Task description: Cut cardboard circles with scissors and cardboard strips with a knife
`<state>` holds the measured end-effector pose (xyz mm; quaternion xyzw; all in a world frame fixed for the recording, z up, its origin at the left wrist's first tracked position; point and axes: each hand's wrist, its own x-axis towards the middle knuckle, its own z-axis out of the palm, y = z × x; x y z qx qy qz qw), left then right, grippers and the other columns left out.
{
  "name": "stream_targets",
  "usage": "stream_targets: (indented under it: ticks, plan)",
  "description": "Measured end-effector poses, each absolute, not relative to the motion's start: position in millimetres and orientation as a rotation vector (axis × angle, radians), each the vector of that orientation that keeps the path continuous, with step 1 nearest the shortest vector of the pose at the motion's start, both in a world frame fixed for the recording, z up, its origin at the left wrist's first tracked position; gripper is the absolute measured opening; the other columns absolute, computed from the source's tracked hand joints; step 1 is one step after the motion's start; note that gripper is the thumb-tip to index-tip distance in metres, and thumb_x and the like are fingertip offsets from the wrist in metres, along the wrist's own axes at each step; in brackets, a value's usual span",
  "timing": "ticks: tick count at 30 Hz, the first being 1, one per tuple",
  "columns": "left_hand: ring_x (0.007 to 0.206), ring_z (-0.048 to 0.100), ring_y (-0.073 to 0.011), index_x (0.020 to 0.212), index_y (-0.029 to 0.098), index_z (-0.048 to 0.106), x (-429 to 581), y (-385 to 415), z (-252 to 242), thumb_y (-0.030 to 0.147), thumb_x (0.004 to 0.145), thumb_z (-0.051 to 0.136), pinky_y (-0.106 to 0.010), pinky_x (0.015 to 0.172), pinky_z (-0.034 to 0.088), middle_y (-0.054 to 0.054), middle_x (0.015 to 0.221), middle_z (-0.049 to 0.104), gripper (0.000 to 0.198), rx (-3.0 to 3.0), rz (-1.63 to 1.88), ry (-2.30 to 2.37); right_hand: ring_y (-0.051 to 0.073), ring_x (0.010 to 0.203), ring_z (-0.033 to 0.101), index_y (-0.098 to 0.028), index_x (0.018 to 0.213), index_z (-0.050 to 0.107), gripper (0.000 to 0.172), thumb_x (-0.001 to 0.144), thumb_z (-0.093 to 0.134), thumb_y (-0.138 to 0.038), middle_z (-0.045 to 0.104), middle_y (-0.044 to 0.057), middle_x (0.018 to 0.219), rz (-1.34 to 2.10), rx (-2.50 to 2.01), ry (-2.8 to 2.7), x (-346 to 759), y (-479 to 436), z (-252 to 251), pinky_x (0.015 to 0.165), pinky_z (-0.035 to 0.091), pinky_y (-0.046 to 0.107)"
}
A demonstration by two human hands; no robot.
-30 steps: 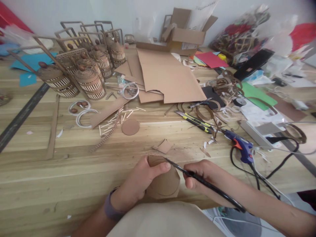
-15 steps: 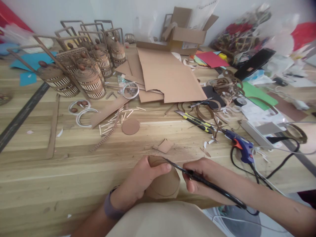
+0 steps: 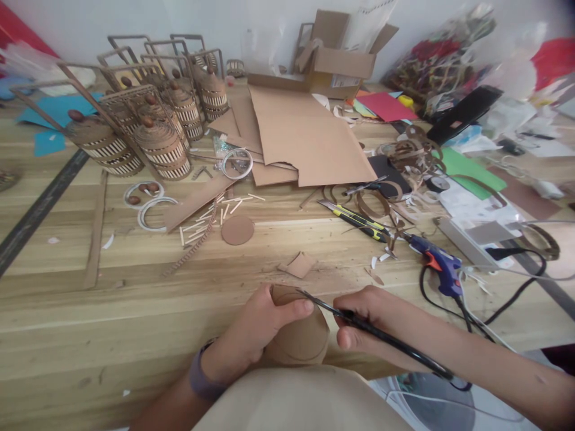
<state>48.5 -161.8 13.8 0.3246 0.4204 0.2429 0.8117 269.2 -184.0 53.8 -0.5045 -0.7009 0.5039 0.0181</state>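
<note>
My left hand [image 3: 265,320] grips a piece of brown cardboard [image 3: 303,338] near the table's front edge, its thumb lying on top. A curved line is drawn on the cardboard. In my right hand [image 3: 371,320] is a pair of black-handled scissors [image 3: 390,344], with the blades pointing left across the cardboard's upper edge beside my left thumb. Just beyond lies a small cardboard scrap [image 3: 299,264]. Farther off, a cardboard disc [image 3: 238,230] rests flat by several short wooden sticks [image 3: 197,226].
Several lantern-like cardboard models [image 3: 162,149] stand at the back left. Large cardboard sheets [image 3: 309,137] lie mid-table before an open box [image 3: 339,69]. To the right are a yellow-black utility knife [image 3: 354,221], a blue glue gun [image 3: 438,263] with cords, and curled cardboard strips [image 3: 411,149].
Little differs. The cardboard has tilted very slightly between my hands, and the scissors have shifted only a trace.
</note>
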Motion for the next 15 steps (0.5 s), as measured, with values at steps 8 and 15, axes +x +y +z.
stream_targets:
  ticks: [8, 15]
  plan:
    - [0.115, 0.067, -0.0337, 0.099, 0.019, 0.077, 48.7, -163.2, 7.7, 0.036, 0.067, 0.086, -0.044, 0.100, 0.050, -0.008, 0.117, 0.078, 0.037, 0.685, 0.533, 0.946, 0.011, 0.054, 0.031, -0.021, 0.064, 0.043, 0.059, 0.089, 0.051, -0.074, 0.032, -0.006, 0.058, 1.595, -1.580, -2.165, 268.9, -181.7, 55.1, 0.047, 0.022, 0.024]
    - [0.090, 0.073, -0.0274, 0.092, 0.016, 0.075, 48.6, -160.1, 8.8, 0.045, 0.072, 0.083, -0.036, 0.082, 0.054, -0.006, 0.091, 0.081, 0.035, 0.673, 0.598, 0.933, 0.012, 0.053, 0.030, -0.021, 0.064, 0.044, 0.066, 0.085, 0.044, -0.084, 0.035, -0.005, 0.057, 1.414, -1.678, -2.103, 271.5, -186.2, 46.8, 0.046, 0.020, 0.025]
